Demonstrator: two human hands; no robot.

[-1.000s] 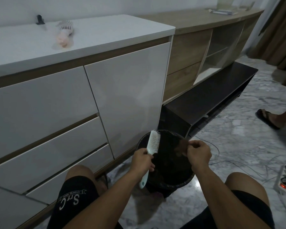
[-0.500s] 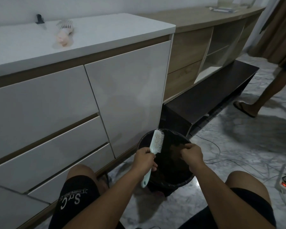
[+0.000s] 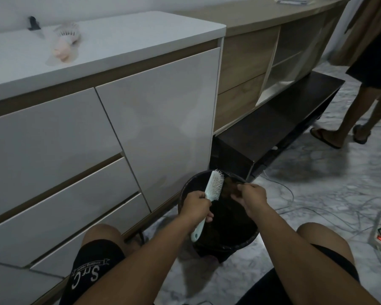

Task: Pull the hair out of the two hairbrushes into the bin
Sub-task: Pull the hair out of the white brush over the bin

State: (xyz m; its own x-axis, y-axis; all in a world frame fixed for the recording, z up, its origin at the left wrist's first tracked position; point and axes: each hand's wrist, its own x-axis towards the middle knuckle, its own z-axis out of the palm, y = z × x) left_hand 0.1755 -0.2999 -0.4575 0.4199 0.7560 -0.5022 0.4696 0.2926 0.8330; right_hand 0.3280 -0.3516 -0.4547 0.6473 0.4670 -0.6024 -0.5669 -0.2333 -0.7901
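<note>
Your right hand has dropped lower over the bin at lower centre, fingers pinching pulled hair. Your left hand grips the brush; dropping seems next.

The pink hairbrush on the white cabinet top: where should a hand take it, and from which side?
Probably by the pink handle end of the pink hairbrush. It lies flat with that end toward the cabinet's front edge, bristled head toward the wall. Come from above at the front, fingers wrapping the handle. Detail is blurry.
</note>
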